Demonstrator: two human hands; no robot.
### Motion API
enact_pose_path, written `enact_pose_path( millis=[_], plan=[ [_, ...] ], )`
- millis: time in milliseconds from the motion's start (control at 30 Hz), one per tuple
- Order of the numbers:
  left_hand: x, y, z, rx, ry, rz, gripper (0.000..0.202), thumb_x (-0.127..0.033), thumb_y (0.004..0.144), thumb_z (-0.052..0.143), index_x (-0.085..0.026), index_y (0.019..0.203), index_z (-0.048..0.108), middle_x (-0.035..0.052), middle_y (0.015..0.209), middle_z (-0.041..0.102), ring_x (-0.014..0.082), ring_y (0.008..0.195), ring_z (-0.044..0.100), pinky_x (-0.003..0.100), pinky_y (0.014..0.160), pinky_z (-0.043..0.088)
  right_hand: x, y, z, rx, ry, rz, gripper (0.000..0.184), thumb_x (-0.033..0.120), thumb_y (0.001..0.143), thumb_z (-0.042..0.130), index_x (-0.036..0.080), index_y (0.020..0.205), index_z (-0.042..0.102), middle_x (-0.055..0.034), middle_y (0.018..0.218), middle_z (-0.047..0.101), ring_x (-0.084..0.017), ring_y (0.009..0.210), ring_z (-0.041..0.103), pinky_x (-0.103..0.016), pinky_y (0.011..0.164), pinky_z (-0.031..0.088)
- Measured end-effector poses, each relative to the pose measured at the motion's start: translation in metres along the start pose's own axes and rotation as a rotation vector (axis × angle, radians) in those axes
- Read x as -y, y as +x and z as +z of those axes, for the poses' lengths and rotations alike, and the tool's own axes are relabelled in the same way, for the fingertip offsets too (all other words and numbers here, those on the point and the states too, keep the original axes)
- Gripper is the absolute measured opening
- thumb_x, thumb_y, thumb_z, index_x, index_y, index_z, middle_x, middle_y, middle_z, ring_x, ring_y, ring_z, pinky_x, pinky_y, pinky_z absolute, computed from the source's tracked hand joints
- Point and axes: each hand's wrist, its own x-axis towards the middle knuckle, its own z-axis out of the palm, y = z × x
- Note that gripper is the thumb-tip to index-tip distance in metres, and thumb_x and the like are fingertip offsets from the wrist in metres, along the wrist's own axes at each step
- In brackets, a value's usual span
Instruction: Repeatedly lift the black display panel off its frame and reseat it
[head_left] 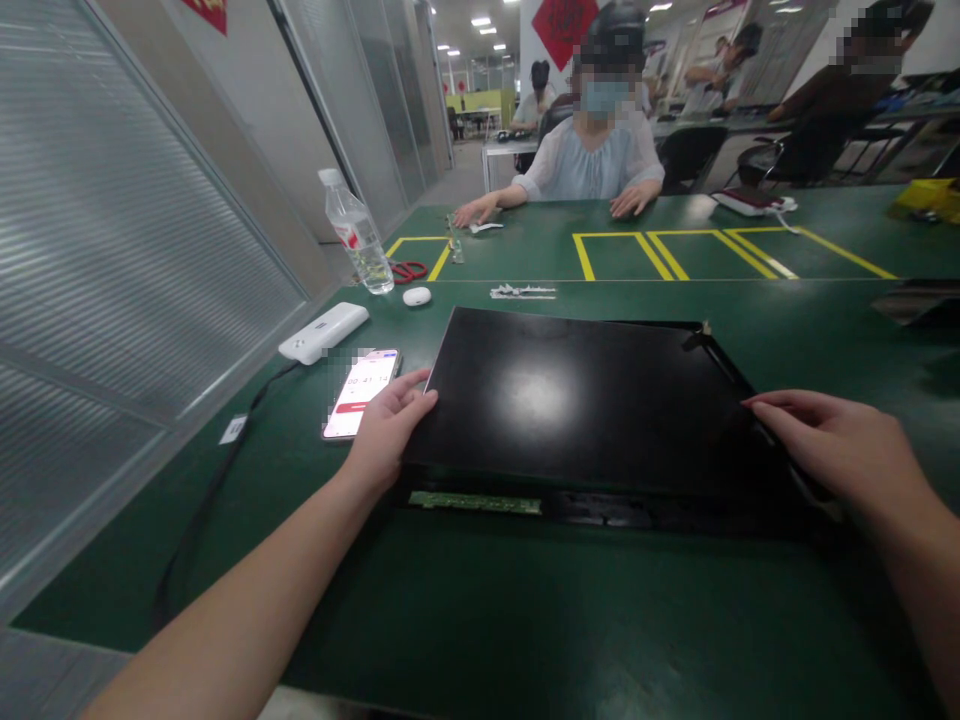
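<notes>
A glossy black screen panel (pixel 540 400) lies over a black frame (pixel 726 362), slightly askew, so the frame's far right corner shows. Along the near edge a narrow green circuit board (pixel 475 503) is exposed. My left hand (pixel 390 425) grips the panel's left edge, thumb on top and fingers beyond the side. At the right side, the fingers of my right hand (pixel 832 435) are pinched on the frame's edge. Part of that grip is hidden, and whether it also takes in the panel is unclear.
Left on the green table stand a phone (pixel 364 395) showing a timer, a white power bank (pixel 324 333) with a black cable, a white earbud case (pixel 417 297), red scissors (pixel 409 271) and a water bottle (pixel 360 235). Thin strips (pixel 523 292) lie beyond the panel. A masked person (pixel 600 150) sits opposite.
</notes>
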Motion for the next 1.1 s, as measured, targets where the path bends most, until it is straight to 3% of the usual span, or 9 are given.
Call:
enact_pose_path(
  millis=[433,767,933,1100],
  plan=[
    [0.0032,0.0012,-0.0017,0.002,0.003,0.021,0.066,-0.036,0.058,0.09,-0.013,0.116,0.069,-0.007,0.06,0.058,0.0114,0.055,0.055,0.022,0.053,0.04,-0.0019,0.0006,-0.0034,-0.002,0.021,0.067,0.043,0.06,0.059,0.056,0.029,0.079,0.078,-0.0048,0.078,0.072,-0.027,0.074,0.063,-0.039,0.067,0.045],
    [0.0027,0.0008,-0.0012,-0.007,0.011,0.03,0.063,-0.035,0.06,0.089,-0.013,0.116,0.071,-0.005,0.062,0.06,0.0131,0.056,0.057,0.024,0.054,0.043,0.0003,0.0006,-0.0057,0.009,-0.005,0.037,0.036,0.056,0.06,0.057,0.03,0.073,0.077,-0.005,0.073,0.072,-0.028,0.072,0.063,-0.039,0.064,0.045],
    [0.0017,0.0014,-0.0016,-0.009,-0.006,0.012,0.07,-0.033,0.059,0.09,-0.011,0.122,0.07,-0.0057,0.062,0.061,0.0107,0.055,0.056,0.022,0.053,0.043,0.0008,0.0006,-0.0038,0.035,0.0,0.056,0.04,0.057,0.06,0.057,0.03,0.079,0.079,-0.0048,0.081,0.073,-0.028,0.078,0.063,-0.039,0.069,0.045],
    [0.0003,0.0025,-0.0043,0.054,0.007,-0.034,0.067,-0.032,0.063,0.089,-0.013,0.124,0.071,0.0029,0.077,0.073,0.017,0.068,0.067,0.025,0.059,0.051,0.0023,0.0001,-0.0048,0.037,0.025,0.073,0.041,0.056,0.058,0.057,0.029,0.079,0.079,-0.0048,0.082,0.074,-0.029,0.082,0.064,-0.041,0.074,0.046]
  ],
)
